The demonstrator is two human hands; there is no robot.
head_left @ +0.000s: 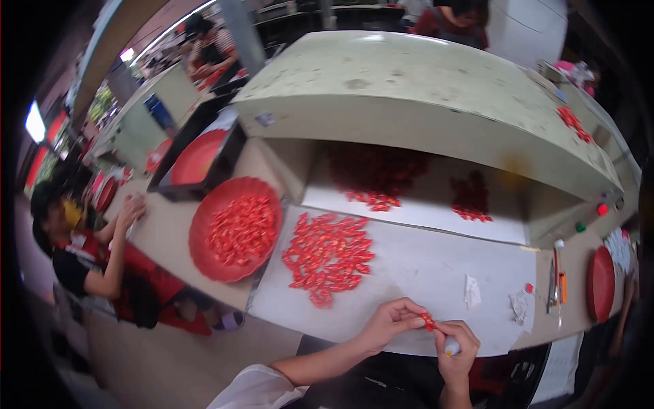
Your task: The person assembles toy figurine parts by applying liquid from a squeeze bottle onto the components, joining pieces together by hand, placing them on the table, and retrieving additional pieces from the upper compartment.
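Over the near edge of the white work sheet (pixel 415 273), my left hand (pixel 390 326) pinches a small red piece (pixel 427 320) with gold-coloured spots between thumb and fingertips. My right hand (pixel 458 341) is closed round a small white tube-like thing (pixel 452 347) with a yellowish end. Its fingertips meet at the red piece's right side. Most of the tube is hidden in the palm. To the left of my hands, many similar red pieces (pixel 330 255) lie spread on the sheet. A crumpled white tissue (pixel 472 292) rests beyond my right hand.
A red scalloped bowl (pixel 197 252) full of red pieces stands at left, before a black crate (pixel 178 194). A pale green hood (pixel 409 116) overhangs more pieces (pixel 471 198). Pen-like tools (pixel 558 283) and a red dish (pixel 600 283) lie right. A co-worker (pixel 88 255) sits at left.
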